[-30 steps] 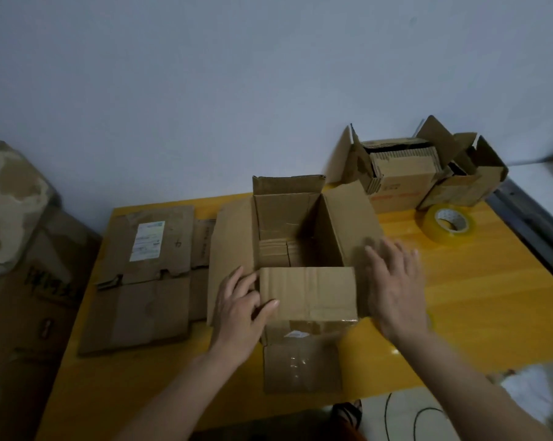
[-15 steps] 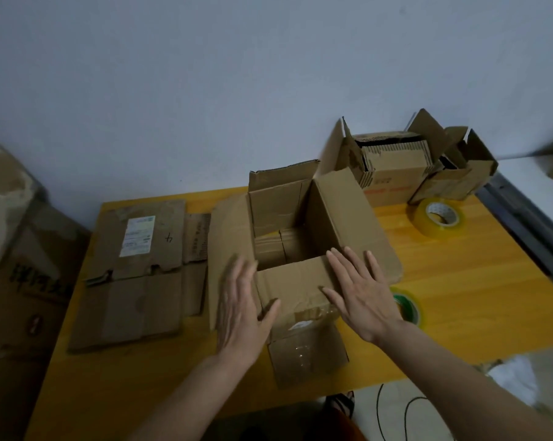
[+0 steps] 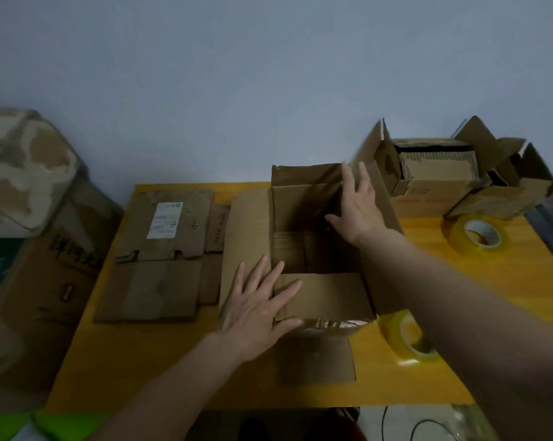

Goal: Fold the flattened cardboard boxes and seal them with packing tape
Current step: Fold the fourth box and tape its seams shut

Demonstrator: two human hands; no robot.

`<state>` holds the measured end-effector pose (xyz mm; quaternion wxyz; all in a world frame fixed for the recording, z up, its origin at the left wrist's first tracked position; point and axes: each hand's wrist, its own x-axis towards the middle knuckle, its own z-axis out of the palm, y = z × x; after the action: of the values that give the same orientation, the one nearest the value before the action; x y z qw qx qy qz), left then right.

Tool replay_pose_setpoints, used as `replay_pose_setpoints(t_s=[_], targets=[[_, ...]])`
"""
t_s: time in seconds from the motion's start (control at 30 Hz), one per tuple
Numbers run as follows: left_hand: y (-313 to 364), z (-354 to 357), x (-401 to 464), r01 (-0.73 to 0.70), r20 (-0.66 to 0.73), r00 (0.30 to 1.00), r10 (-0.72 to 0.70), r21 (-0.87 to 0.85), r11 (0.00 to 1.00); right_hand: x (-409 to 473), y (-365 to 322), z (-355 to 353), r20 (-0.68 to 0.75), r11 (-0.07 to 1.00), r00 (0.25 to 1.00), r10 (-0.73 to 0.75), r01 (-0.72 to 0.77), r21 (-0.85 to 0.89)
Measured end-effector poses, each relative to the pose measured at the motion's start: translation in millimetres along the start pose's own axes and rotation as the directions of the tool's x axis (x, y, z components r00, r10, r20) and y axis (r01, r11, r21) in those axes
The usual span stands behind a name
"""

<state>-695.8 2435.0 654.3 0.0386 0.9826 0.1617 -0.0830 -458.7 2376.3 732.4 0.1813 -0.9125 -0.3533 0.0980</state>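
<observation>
Far left, off the table, a big brown cardboard carton with dark handwriting [image 3: 46,281] stands with a beige-and-tan mottled bundle [image 3: 20,173] on top. On the yellow wooden table [image 3: 507,300], left part, you have a stack of flattened brown cardboard boxes [image 3: 160,259], the top one with a white shipping label [image 3: 164,220].

Your left hand [image 3: 256,310] lies flat, fingers straight and spread wide, on the near left corner of the open brown cardboard box [image 3: 313,249] at table centre; fingertips reach onto the near flap, thumb at the taped near edge. It grips nothing. The box stands upright, top open, left flap laid outward, far flap standing up, near flap folded in, one more flap hanging down at the near side.

Your right hand [image 3: 357,208] reaches over the box to its far right corner, fingers straight and slightly spread, palm against the raised right flap. No curl around it.

Just right of the box's near corner a yellow packing tape roll [image 3: 408,338] sits partly hidden under your right forearm. Far right, a second yellow tape roll [image 3: 478,237] lies flat, near two small open brown cardboard boxes [image 3: 440,183] by the wall; the left one holds stacked cardboard pieces.
</observation>
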Motion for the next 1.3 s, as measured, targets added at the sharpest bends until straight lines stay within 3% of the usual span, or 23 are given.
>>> replay_pose_setpoints(t_s=[0.13, 0.23, 0.37, 0.43, 0.5, 0.6, 0.67, 0.73, 0.83, 0.9, 1.0, 1.07, 1.13, 1.17, 1.23, 1.3], targets=[[-1.1, -0.2, -3.4, 0.031, -0.021, 0.999, -0.031, -0.004, 1.000, 30.6, -8.9, -9.7, 0.054, 0.995, 0.996, -0.068, 0.072, -0.064], [-1.1, 1.2, -4.1, 0.048, -0.033, 0.998, -0.048, -0.018, 0.999, 29.3, -8.5, -4.1, 0.243, 0.967, 0.961, -0.136, 0.182, -0.180], [4.6, 3.4, -6.1, 0.111, -0.071, 0.991, -0.114, -0.050, 0.993, 4.4, 4.2, 20.1, 0.521, 0.882, 0.848, -0.095, 0.315, -0.352], [7.7, -0.2, -6.4, 0.245, -0.080, 0.966, -0.248, -0.046, 0.969, -4.8, 11.2, 30.0, 0.575, 0.847, 0.815, -0.075, 0.356, -0.394], [6.5, -7.1, -7.8, 0.435, -0.059, 0.896, -0.439, -0.069, 0.898, -10.0, 14.7, 35.2, 0.587, 0.829, 0.807, -0.072, 0.376, -0.415], [0.4, -19.4, -11.6, 0.551, -0.017, 0.813, -0.582, -0.304, 0.777, -12.6, 13.9, 37.2, 0.575, 0.827, 0.813, -0.092, 0.384, -0.410], [1.1, -27.6, -10.8, 0.432, -0.079, 0.835, -0.545, -0.520, 0.737, -15.0, 11.6, 36.3, 0.564, 0.830, 0.819, -0.102, 0.383, -0.406], [7.7, -31.1, -3.5, 0.219, -0.170, 0.904, -0.393, -0.604, 0.766, -18.7, 8.3, 31.6, 0.550, 0.839, 0.830, -0.099, 0.366, -0.402], [15.7, -26.6, 6.4, 0.032, -0.107, 0.988, -0.108, -0.549, 0.835, -26.6, 1.4, 17.6, 0.455, 0.839, 0.878, -0.146, 0.354, -0.414], [14.3, -12.5, 10.5, -0.015, -0.006, 1.000, 0.014, -0.373, 0.928, -33.4, 1.7, 4.8, 0.280, 0.837, 0.928, -0.245, 0.348, -0.422], [14.9, 1.9, 13.4, 0.023, 0.056, 0.998, -0.007, -0.304, 0.952, -46.2, 15.0, -14.6, -0.069, 0.930, 0.967, -0.244, 0.213, -0.298], [17.8, 4.1, 11.7, 0.119, 0.100, 0.991, -0.088, -0.375, 0.919, -56.8, 26.3, -22.1, -0.168, 0.999, 0.985, -0.033, 0.029, -0.025], [21.2, 3.5, 8.8, 0.184, 0.160, 0.979, -0.123, -0.459, 0.869, -69.8, 33.6, -18.7, -0.056, 0.933, 0.989, 0.134, -0.107, 0.344], [23.2, 2.5, 6.9, 0.206, 0.184, 0.974, -0.129, -0.499, 0.842, -78.9, 34.4, -12.1, 0.021, 0.874, 0.988, 0.150, -0.143, 0.465], [27.3, 0.6, 2.9, 0.219, 0.187, 0.973, -0.138, -0.539, 0.814, -98.7, 31.4, 6.7, 0.120, 0.845, 0.982, 0.147, -0.187, 0.501], [32.9, 0.5, -2.2, 0.214, 0.167, 0.975, -0.145, -0.541, 0.813, -113.1, 26.6, 27.4, 0.191, 0.867, 0.965, 0.182, -0.249, 0.431]])
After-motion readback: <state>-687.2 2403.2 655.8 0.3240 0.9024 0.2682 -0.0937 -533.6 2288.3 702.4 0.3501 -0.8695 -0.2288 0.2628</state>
